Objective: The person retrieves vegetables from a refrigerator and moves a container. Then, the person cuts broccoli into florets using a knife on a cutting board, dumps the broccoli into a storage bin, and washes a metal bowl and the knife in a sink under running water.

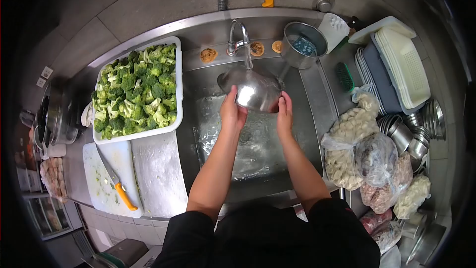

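Note:
Under the running faucet (239, 37) I hold a shiny metal bowl (258, 92), tilted so that its rounded outside shows. My left hand (233, 111) grips its near left edge, and my right hand (284, 114) grips its right edge. Both hands are closed on the rim, with some fingers hidden behind the metal. Water lies in the sink (253, 181) below, its surface rippled and splashing.
Left of the sink stands a white tray (179, 84) heaped with broccoli florets (136, 89). A yellow-handled knife (120, 188) lies on a cutting board (96, 183). To the right are a metal pot (305, 44), a green brush (344, 77), stacked trays (404, 67) and several filled plastic bags (354, 119).

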Available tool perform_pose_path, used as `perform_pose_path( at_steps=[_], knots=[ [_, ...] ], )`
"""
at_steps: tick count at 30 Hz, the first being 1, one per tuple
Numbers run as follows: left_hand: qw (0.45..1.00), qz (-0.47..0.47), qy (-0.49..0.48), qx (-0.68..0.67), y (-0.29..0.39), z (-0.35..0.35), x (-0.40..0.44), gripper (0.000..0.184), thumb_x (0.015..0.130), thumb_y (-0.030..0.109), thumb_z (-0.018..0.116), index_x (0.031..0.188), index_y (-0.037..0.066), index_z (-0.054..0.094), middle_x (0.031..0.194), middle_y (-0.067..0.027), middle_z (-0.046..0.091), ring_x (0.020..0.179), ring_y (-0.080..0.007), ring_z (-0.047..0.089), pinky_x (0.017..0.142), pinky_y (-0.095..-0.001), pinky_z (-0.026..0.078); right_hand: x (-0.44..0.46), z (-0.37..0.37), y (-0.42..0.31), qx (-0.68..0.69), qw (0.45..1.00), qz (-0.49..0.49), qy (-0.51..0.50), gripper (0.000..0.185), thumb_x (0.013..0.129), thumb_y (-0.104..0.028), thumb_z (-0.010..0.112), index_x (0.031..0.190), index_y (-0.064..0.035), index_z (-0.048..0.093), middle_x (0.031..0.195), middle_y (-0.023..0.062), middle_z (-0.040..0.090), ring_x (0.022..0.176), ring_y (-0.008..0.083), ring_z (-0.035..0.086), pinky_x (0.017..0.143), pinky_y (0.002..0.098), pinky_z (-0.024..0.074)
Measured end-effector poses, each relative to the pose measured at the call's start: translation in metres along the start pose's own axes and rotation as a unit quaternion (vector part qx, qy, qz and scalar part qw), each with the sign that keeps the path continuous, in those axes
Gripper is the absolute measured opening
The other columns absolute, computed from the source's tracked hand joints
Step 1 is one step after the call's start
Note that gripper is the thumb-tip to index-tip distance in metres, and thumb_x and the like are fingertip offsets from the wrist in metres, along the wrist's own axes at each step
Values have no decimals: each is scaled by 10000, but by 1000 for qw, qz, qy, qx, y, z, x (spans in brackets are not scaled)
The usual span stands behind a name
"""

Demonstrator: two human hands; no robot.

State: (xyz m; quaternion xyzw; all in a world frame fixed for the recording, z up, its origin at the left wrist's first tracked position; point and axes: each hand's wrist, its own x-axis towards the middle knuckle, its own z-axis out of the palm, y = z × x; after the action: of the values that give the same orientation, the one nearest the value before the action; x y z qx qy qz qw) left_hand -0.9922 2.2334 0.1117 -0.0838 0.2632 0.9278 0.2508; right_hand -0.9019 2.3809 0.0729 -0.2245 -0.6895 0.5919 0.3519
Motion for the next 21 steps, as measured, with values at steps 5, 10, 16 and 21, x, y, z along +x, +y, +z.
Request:
perform_pose_path(
  at_steps=[5,10,16,21],
  knots=[
    [1000,3,3,7,20,-20,-46,588,997,502,476,1309,3,495,1258,-142,601,1124,-282,606,973,-450,496,66,10,25,218,889,395,-82,542,974,-476,520,1273,-27,572,1202,97,637,1089,234,591,963,350,447],
    [988,-19,38,145,42,-97,-29,655,971,570,471,1348,34,485,1345,-139,546,1206,-287,549,993,-470,471,113,38,-27,24,902,346,-255,453,935,-415,616,1196,-46,631,1154,99,658,1078,202,592,908,364,477],
    [923,-97,134,348,51,-114,-15,934,846,759,498,1417,28,387,1350,-203,511,1192,-327,553,820,-521,548,101,63,-39,-224,857,-54,-461,227,873,-263,651,989,-70,685,843,80,697,798,240,655,712,392,504],
    [967,-171,84,170,16,-83,9,711,924,554,564,1380,23,435,1283,-194,567,1175,-317,569,863,-475,544,-35,55,-59,-425,738,-260,-455,301,824,-169,655,1116,-99,637,1070,116,625,995,341,620,821,461,512]
  ],
)
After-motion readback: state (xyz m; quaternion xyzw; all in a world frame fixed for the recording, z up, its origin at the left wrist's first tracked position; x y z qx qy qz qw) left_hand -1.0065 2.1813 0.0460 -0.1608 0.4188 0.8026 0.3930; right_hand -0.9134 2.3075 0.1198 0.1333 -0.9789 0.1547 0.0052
